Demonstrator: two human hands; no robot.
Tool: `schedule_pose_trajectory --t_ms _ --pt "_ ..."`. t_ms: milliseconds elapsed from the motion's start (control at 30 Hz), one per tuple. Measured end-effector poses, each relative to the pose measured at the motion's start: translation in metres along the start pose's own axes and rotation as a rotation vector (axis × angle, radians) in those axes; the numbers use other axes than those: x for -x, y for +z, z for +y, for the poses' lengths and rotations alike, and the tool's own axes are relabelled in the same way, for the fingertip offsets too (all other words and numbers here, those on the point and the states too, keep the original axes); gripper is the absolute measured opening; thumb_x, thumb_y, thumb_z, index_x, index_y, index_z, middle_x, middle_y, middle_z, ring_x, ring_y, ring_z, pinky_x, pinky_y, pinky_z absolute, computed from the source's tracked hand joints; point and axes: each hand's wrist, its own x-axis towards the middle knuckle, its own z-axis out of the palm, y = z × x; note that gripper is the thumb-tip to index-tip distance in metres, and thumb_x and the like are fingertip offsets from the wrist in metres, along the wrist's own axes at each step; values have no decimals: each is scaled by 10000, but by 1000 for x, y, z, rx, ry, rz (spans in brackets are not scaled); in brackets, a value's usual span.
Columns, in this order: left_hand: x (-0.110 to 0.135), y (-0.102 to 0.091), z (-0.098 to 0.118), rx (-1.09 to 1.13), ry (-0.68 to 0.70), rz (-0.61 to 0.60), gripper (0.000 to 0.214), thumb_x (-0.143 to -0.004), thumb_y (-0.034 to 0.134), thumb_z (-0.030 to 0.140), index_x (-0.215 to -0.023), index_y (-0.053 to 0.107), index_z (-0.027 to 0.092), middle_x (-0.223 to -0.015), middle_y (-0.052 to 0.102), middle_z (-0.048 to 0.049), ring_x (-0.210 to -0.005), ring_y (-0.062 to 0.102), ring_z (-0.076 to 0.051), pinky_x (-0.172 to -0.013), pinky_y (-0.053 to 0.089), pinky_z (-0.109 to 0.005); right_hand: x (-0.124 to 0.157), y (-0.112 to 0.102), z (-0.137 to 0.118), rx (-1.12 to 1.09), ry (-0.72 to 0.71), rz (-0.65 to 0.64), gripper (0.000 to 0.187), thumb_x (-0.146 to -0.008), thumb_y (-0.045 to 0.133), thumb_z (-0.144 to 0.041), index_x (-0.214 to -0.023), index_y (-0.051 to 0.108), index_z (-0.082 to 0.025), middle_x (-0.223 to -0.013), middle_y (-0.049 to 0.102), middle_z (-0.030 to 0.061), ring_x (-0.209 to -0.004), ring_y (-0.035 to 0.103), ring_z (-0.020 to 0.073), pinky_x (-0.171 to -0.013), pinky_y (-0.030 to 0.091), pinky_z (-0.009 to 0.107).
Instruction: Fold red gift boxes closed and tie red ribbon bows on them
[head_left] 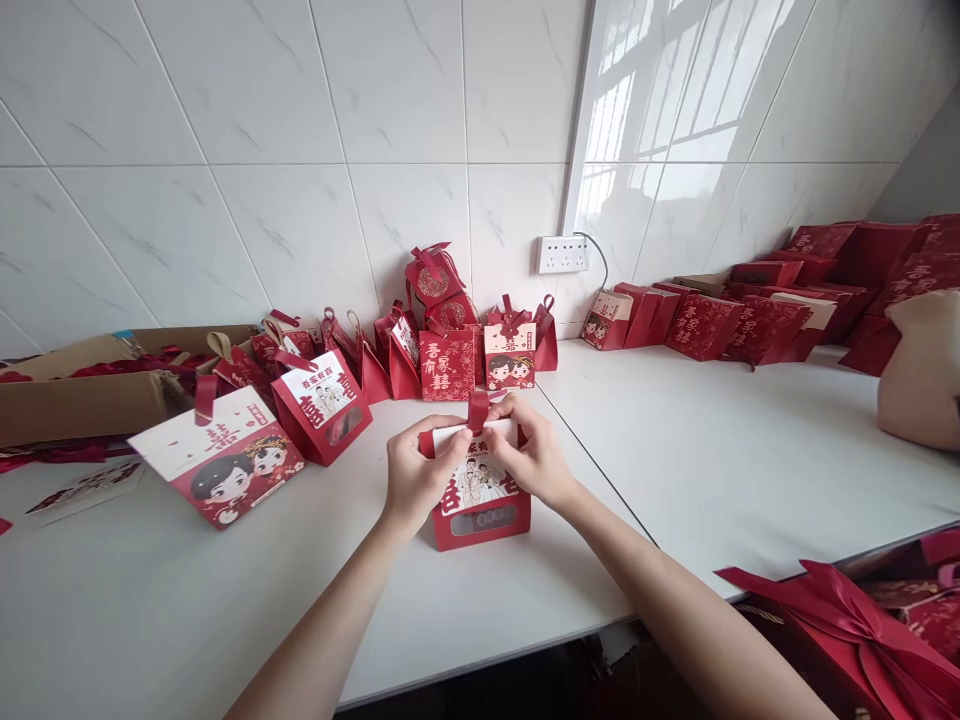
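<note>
From here I am seeing the left hand (424,466) and the right hand (537,452) pinching the top of a little red box (480,490), one on each side of its ribbon loop (478,411). The box is resting on the white desk (697,450), and more red boxes (448,367) are standing behind it by the wall (300,210)

Bare hands (417,470), slim bare forearms (334,590)

My feed is bright, its edges stretched, with barred glare (reflected window light) on the right-hand wall tiles (686,110).
</note>
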Motion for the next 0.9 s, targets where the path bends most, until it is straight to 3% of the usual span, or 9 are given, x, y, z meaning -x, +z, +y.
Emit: schedule_pose_trajectory --t_ms 100,333,533,900 --pt "0 0 1 4 -7 -7 172 -673 682 323 -721 693 159 -571 673 -13 -498 599 -142 -454 479 -217 -1 -1 -2 -39 51 -9 37 -782 513 -225 -762 499 -197 -654 476 -33 -556 425 103 -506 345 229" --pt "-1 2 4 39 -19 11 139 -647 688 297 -700 684 169 -569 677 -14 -491 611 -151 -450 493 -225 -1 1 0 -23 -23 45 37 -778 517 -232 -771 509 -196 -688 517 -17 -580 452 108 -534 375 236" --pt "-1 1 4 57 -53 -6 157 -644 692 307 -710 688 164 -575 680 -20 -499 615 -155 -457 495 -226 0 1 -3 -37 73 8 47 -775 516 -234 -752 499 -196 -658 495 -32 -541 420 96 -498 350 224" --pt "-1 1 3 51 -38 -9 162 -648 688 309 -721 688 165 -576 672 -17 -502 604 -154 -459 489 -231 0 1 -3 -71 103 15 55 -775 520 -244 -753 506 -196 -658 493 -30 -541 416 96 -477 337 218"
